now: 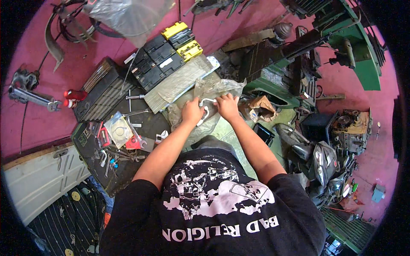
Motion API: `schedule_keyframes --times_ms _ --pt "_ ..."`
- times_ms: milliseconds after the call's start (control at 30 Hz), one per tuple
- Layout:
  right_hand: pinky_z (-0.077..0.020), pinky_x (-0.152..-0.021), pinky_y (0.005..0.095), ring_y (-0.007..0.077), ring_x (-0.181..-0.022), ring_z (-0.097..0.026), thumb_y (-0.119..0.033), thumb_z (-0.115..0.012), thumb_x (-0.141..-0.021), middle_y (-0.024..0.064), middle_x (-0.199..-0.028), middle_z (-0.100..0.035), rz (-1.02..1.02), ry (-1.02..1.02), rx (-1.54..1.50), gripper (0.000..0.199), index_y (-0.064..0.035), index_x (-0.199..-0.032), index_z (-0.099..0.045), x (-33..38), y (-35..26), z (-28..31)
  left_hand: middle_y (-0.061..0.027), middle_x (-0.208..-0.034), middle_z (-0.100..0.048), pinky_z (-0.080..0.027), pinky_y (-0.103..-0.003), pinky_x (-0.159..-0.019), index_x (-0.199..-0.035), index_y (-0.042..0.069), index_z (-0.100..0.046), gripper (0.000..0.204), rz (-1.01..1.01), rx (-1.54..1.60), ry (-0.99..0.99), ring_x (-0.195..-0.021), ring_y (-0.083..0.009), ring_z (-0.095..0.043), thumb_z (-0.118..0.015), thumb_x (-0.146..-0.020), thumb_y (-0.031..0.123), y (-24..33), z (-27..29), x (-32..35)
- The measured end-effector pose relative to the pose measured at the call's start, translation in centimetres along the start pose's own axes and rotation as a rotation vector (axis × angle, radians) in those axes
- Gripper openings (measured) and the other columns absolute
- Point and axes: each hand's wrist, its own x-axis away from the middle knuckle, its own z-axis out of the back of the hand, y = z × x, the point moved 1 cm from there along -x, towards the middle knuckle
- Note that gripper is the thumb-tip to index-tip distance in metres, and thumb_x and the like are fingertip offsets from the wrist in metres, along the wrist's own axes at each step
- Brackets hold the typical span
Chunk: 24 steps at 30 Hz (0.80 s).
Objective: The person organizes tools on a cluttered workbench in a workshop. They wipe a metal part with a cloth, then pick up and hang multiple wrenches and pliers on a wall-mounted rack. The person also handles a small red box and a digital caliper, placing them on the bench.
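Observation:
My left hand (193, 111) and my right hand (227, 106) are close together at the bench's edge, fingers curled in. Between them runs a thin, bent white length (208, 100) like a cord or strip; both hands grip it, and one end curls down beside my left hand. What it is made of I cannot tell. Crumpled clear plastic (220, 87) lies behind and around my hands, with more of it hanging below my left wrist. Just right of my right hand sits an open, crumpled brown paper bag (261, 109).
Several black and yellow battery boxes (160, 59) stand behind a stack of thin greyish strips (179, 85). On the left, wrenches, small packets (119, 130) and loose tools cover the dark bench (92, 149). A green machine (273, 85) and motorcycle parts (324, 162) are at right.

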Motion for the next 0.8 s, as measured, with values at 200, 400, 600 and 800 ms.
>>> schedule_keyframes --times_ms 200,400,600,800 --pt "-0.0351 -0.094 0.0547 0.0264 -0.109 -0.055 -0.038 -0.066 -0.09 0.003 -0.104 -0.068 0.019 -0.108 -0.01 0.028 -0.0188 -0.107 -0.075 -0.1 2.4 -1.2 -0.0128 -0.101 -0.064 -0.052 -0.047 -0.084 -0.105 0.009 -0.071 0.027 -0.226 -0.16 0.162 -0.101 -0.035 -0.061 -0.073 -0.078 0.013 -0.5 -2.9 -0.1" --pt "-0.0365 -0.089 0.0511 0.0243 -0.104 -0.056 -0.04 -0.069 -0.086 0.0019 -0.101 -0.066 0.057 0.079 0.023 0.028 -0.0192 -0.103 -0.076 0.7 2.4 -2.5 -0.0121 -0.1 -0.062 -0.052 -0.045 -0.085 -0.109 0.011 -0.074 0.028 -0.279 -0.305 0.127 -0.102 -0.0322 -0.06 -0.068 -0.082 0.015 -0.5 -2.9 -0.2" --pt "-0.0367 -0.085 0.0489 0.0243 -0.1 -0.057 -0.041 -0.071 -0.085 0.0022 -0.1 -0.067 0.042 0.068 0.01 0.027 -0.0205 -0.102 -0.077 0.9 2.4 -2.1 -0.01 -0.107 -0.063 -0.051 -0.044 -0.089 -0.11 0.011 -0.074 0.028 -0.319 -0.332 0.105 -0.108 -0.031 -0.057 -0.065 -0.085 0.019 -0.5 -3.0 0.5" --pt "-0.0367 -0.084 0.0478 0.0245 -0.101 -0.057 -0.041 -0.073 -0.083 0.0032 -0.097 -0.068 0.047 0.011 0.068 0.031 -0.0206 -0.106 -0.076 0.6 1.9 -1.6 -0.0116 -0.111 -0.065 -0.051 -0.045 -0.092 -0.113 0.008 -0.071 0.032 -0.268 -0.125 0.062 -0.111 -0.0323 -0.058 -0.068 -0.085 0.022 -0.9 -1.0 2.2"
